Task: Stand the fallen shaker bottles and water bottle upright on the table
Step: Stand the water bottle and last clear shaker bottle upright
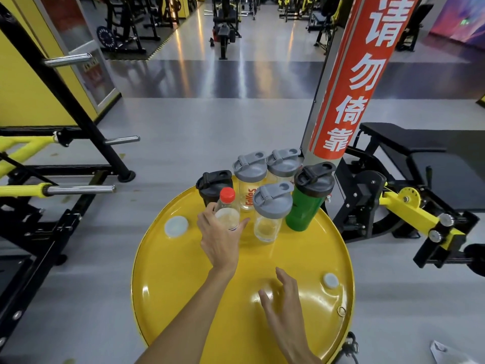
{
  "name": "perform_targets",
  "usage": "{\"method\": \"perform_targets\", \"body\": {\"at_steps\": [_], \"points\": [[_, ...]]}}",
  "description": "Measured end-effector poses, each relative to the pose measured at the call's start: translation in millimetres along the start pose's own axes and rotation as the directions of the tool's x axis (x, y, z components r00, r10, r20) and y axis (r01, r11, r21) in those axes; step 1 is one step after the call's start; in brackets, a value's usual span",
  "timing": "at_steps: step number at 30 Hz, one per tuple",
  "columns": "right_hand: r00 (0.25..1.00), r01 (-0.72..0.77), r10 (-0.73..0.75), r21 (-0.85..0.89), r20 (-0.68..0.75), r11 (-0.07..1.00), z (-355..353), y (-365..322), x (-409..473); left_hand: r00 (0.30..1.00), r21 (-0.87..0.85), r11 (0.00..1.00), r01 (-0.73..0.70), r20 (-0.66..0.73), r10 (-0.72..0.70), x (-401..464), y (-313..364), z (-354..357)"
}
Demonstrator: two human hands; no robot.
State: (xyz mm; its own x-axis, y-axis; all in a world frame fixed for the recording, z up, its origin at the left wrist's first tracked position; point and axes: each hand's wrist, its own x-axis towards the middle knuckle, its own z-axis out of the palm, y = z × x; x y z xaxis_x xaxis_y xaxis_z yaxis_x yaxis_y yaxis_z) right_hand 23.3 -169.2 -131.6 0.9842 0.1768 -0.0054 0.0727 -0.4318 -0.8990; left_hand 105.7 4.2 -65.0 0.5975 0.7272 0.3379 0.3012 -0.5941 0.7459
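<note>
Yellow round table [183, 271]: left hand [220, 240] fingers grip upright water bottle [227, 210] among far-edge shakers; right hand [284, 306] spread over bare near half.

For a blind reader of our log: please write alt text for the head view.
A left hand grips an upright red-capped water bottle on a round yellow table, beside five upright shaker bottles: three clear, one black, one green. The right hand hovers open nearer the camera, in a gym.
</note>
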Motion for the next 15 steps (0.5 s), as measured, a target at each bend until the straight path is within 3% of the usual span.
{"method": "perform_targets", "body": {"at_steps": [11, 15], "points": [[1.0, 0.015, -0.015, -0.015, -0.009, 1.0, -19, 5, 11, 0.98, -0.13, 0.991, -0.037, 0.189, 0.061, -3, -24, -10], [0.998, 0.014, -0.014, -0.005, -0.063, 1.0, -36, -2, 34, 0.964, -0.091, 0.996, -0.006, 0.265, 0.03, -1, -45, -19]]}}
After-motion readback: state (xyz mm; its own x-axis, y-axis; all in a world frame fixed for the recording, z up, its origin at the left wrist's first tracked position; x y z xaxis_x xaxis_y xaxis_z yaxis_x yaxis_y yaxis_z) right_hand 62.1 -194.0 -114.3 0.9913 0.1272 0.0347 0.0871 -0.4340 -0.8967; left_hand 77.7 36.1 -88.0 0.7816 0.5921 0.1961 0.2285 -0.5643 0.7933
